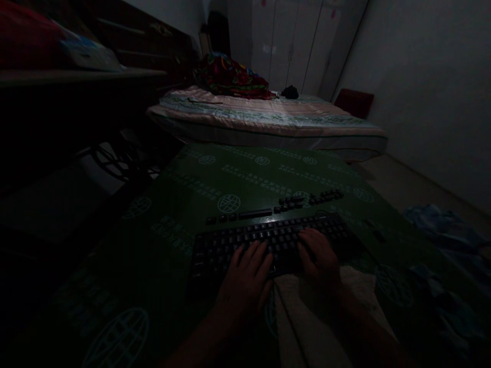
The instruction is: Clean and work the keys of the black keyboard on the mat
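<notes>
A black keyboard [215, 251] lies on the green table. My left hand [247, 273] rests over its lower middle, fingers outstretched and slightly apart on the keys. Over the right half of the keys is my right hand [318, 253], its fingers bent and its thumb apart from them; I make out nothing held. In the lower middle of the keyboard, a patch without keycaps [286, 261] seems to show between the hands. Beyond the keyboard, a long loose space bar [255, 213] and several loose keycaps [291, 202] lie in rows. The room is dim.
A beige cloth [307, 322] lies under my right forearm on the green table [184, 189]. Past the table stands a bed [268, 120] with a red patterned blanket [233, 76]. Bluish cloth [445, 230] is at the right, and a shelf [76, 76] juts out at the left.
</notes>
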{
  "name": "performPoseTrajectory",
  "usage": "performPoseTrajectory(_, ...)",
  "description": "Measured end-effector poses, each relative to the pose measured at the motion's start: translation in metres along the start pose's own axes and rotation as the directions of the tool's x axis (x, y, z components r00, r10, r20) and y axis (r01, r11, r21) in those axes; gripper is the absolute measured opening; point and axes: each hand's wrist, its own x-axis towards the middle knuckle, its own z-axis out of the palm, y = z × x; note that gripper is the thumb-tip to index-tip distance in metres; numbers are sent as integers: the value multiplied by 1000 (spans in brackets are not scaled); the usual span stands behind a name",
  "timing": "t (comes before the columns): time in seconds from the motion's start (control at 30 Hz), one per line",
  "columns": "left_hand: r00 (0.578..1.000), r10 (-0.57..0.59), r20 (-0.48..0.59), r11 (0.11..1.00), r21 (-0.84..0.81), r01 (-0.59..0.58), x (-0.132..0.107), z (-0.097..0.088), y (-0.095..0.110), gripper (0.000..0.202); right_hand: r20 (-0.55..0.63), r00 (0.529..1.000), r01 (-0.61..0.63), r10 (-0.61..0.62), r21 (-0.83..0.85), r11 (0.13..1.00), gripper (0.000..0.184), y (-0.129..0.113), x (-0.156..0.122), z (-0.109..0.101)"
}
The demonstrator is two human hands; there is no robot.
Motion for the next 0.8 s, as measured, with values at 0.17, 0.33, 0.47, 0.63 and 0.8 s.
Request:
performPoseTrajectory(0.17,1000,-3,3,1000,-20,4,-2,0,-2,31,-6,1000,-9,9,13,1000,23,0,1,0)
performPoseTrajectory(0.33,1000,5,-19,1000,-24,-5,-2,2,-1,31,-1,1000,-25,25,23,999,22,-1,0,0)
performPoseTrajectory(0.47,1000,5,-31,1000,-25,-6,-1,2,-1,31,-1,999,-34,34,9,999,22,0,0,0)
performPoseTrajectory(0.63,999,10,-41,1000,-25,-11,-1,2,0,31,8,998,-61,61,18,998,23,0,0,-1)
performPoseTrajectory(0.8,999,10,-51,1000,-20,-11,-1,2,0,30,-3,999,-53,53,27,998,23,-1,0,-1)
